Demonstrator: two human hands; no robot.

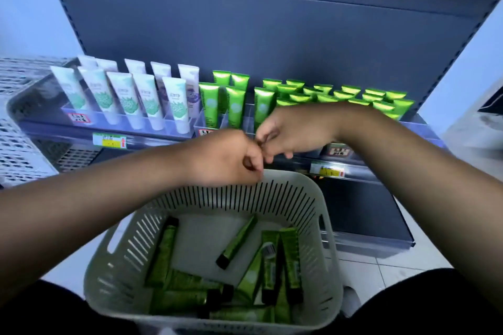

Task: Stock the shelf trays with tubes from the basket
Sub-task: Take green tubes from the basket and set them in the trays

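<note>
Green tubes (236,242) lie in the basket (330,266); shelf trays (201,119) hold upright ones.

We see pale grey-green basket (325,200), dark vertical slots in wall, below our fingers (255,163). Inside it, olive-green tubes (238,242) with black caps. Beyond fingertips, bright green tubes (209,103); left of them, white tubes (152,100) with teal leaf print. Shelf back panel (272,30) dark blue-grey. Price tag (113,141) yellow-green.
</note>
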